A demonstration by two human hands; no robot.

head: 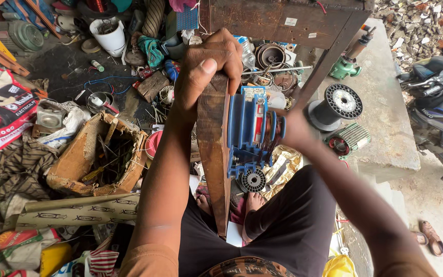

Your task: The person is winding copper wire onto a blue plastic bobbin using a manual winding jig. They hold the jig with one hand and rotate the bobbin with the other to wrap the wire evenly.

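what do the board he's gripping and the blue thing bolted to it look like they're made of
Board: looks like wood, brown, worn and matte, with visible grain. Blue frame: probably moulded plastic, given its even colour and ribbed shape. The winding on it looks like copper wire, reddish and shiny. The left hand grips the board's top.

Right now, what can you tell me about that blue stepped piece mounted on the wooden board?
The blue stepped piece looks like moulded plastic, ribbed in tiers, fixed to the right face of an upright brown wooden board. Copper-coloured wire is wound at its right end. The left hand grips the board's top; the blurred right hand touches the wire end. It sits above the person's lap.
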